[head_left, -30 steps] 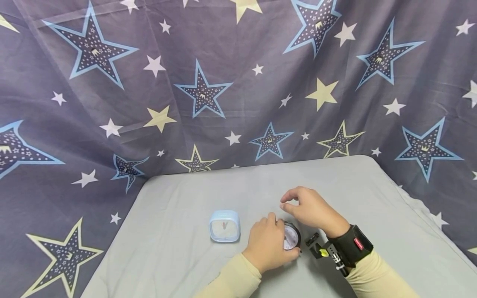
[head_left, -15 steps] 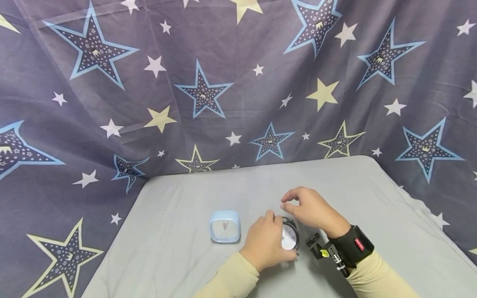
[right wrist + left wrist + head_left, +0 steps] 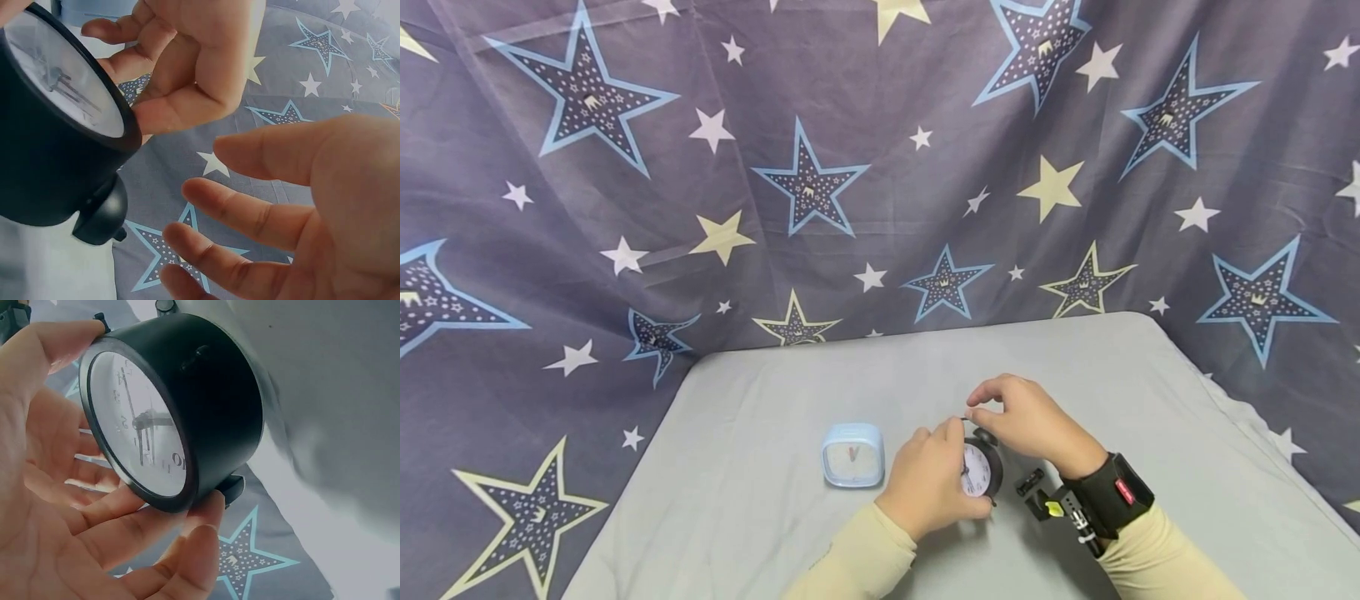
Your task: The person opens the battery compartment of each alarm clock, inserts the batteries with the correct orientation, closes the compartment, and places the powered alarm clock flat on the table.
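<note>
My left hand (image 3: 921, 487) grips a round black alarm clock (image 3: 977, 471) by its front rim, thumb at the foot end and fingers near the top. In the left wrist view, the clock's white dial (image 3: 134, 422) faces my palm, and its black side wall shows. One black bell (image 3: 103, 212) sticks out from the clock in the right wrist view. My right hand (image 3: 1030, 421) hovers just beyond the clock's top, fingers loosely bent, holding nothing. A light blue square clock (image 3: 853, 457) stands upright to the left of my left hand.
A grey cloth covers the table (image 3: 760, 533). Behind it hangs a dark curtain (image 3: 880, 200) printed with stars. A black wrist strap with a camera mount (image 3: 1101, 496) sits on my right wrist, its parts jutting toward the clock.
My left hand has shifted slightly left and turned the black clock, so its dial and a top bell show more in the head view. The right hand stays nearly still.
</note>
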The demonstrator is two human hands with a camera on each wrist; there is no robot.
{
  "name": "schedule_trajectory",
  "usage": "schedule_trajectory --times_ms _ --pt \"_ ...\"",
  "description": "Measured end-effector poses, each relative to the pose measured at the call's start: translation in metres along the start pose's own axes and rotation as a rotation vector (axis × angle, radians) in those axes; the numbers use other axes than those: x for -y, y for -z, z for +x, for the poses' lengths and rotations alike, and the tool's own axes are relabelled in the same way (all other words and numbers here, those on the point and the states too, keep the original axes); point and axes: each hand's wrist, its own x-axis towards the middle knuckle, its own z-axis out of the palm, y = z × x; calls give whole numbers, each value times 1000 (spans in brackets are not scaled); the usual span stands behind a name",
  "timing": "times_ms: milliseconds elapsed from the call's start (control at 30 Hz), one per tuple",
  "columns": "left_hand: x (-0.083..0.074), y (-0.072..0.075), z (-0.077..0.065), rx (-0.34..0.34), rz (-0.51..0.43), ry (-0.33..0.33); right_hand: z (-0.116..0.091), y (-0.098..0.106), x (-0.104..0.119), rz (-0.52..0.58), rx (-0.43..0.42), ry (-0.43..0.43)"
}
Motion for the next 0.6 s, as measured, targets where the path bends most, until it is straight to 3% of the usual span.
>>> schedule_trajectory --times_ms 600 --pt "4 2 1 3 103 -58 1 1 1 -11 1 0"
